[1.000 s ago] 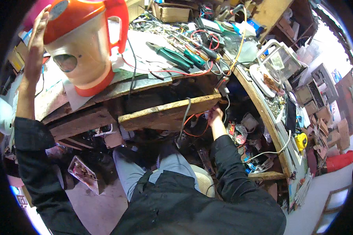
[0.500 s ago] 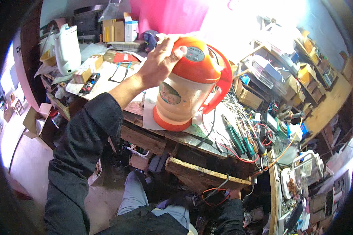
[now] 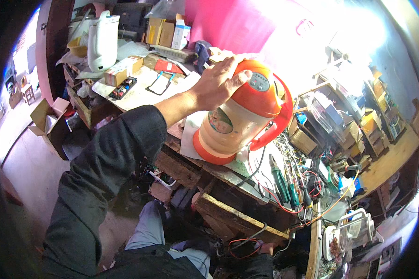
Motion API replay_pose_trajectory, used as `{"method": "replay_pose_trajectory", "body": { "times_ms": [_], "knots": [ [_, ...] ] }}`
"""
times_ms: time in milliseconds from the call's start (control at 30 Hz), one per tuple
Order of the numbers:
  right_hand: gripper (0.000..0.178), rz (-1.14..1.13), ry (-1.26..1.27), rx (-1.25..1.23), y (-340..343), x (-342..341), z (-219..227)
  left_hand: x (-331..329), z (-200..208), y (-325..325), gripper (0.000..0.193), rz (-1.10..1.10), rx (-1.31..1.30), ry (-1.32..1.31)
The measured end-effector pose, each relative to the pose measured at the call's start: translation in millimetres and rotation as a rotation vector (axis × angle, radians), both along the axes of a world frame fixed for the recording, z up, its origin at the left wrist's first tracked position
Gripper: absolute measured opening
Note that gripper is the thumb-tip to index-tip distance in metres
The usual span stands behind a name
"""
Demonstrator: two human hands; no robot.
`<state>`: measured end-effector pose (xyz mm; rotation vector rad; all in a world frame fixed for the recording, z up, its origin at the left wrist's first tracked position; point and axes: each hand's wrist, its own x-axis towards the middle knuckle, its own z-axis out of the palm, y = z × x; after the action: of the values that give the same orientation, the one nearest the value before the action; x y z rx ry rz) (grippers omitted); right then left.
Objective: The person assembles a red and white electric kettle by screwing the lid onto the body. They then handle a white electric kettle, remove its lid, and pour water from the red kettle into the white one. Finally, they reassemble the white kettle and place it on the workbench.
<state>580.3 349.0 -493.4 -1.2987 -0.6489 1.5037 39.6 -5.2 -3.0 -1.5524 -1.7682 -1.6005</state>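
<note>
On the workbench stands an orange and cream soymilk maker [image 3: 237, 132], upright, with a grey button panel on its lid and an orange handle on its right. My left hand [image 3: 221, 83] grips the top of its lid, thumb on the front beside the panel and fingers reaching over the back. Low at the right, my right hand [image 3: 266, 248] is down by the end of an open wooden drawer [image 3: 242, 216], close to a looped cable [image 3: 242, 246]. Its fingers are mostly hidden in shadow, so what it touches cannot be made out.
Green-handled pliers [image 3: 279, 181], screwdrivers and loose wires crowd the bench right of the soymilk maker. A white jug-shaped appliance [image 3: 103, 42] and a small cardboard box [image 3: 124, 70] stand at the back left. Boxes and parts fill the right shelves.
The whole view has shifted and turned slightly. My left hand stays on the soymilk maker's lid, and my right hand remains low beside the drawer end.
</note>
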Motion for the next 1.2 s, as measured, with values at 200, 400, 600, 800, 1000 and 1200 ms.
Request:
{"method": "replay_pose_trajectory", "body": {
  "times_ms": [200, 400, 600, 800, 1000, 1200],
  "knots": [
    [0.046, 0.535, 0.379, 0.082, -30, 7, -40, -5, -4, 6, 0.061, 0.128, 0.062, 0.108],
    [0.051, 0.824, -0.502, -0.475, -104, -7, -32, -10, -8, 11, 0.072, 0.158, 0.093, 0.149],
    [0.051, 2.146, -1.030, -0.397, -175, -97, 134, -11, -8, 9, 0.079, 0.141, 0.038, 0.111],
    [0.046, 2.385, -1.163, 0.438, -238, -191, 388, 0, -30, 10, 0.101, 0.077, 0.065, -0.046],
    [0.013, 1.660, -1.074, 1.424, -234, -244, 518, 21, -128, -12, 0.135, 0.067, 0.027, -0.248],
    [0.037, 0.855, -0.715, 1.640, -181, -362, 592, 19, -168, 6, 0.149, 0.086, -0.117, -0.204]
  ]
}}
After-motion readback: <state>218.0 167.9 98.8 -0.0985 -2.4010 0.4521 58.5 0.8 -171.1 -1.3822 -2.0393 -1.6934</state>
